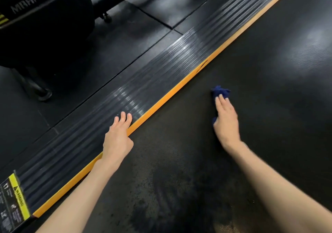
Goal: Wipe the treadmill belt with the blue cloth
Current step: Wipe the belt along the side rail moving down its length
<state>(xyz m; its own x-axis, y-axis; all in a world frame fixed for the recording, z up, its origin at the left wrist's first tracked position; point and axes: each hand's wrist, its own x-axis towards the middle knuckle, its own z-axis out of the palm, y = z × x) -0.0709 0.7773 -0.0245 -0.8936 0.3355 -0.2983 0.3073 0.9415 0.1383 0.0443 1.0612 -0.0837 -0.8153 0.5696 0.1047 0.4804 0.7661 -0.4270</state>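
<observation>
The black textured treadmill belt [260, 67] fills the right and lower part of the view. A crumpled blue cloth [219, 92] lies on the belt near its middle. My right hand [226, 121] presses flat on the cloth with straight fingers, covering most of it; blue shows beyond the fingertips and by the thumb. My left hand [118, 139] rests with straight fingers on the ribbed black side rail [161, 74], its palm over the orange strip [179, 90] that borders the belt.
A yellow warning label [13, 198] sits on the rail's near end at the lower left. Black rubber floor tiles [100, 53] lie beyond the rail. Another dark gym machine [36, 17] with a foot and a caster stands at the upper left.
</observation>
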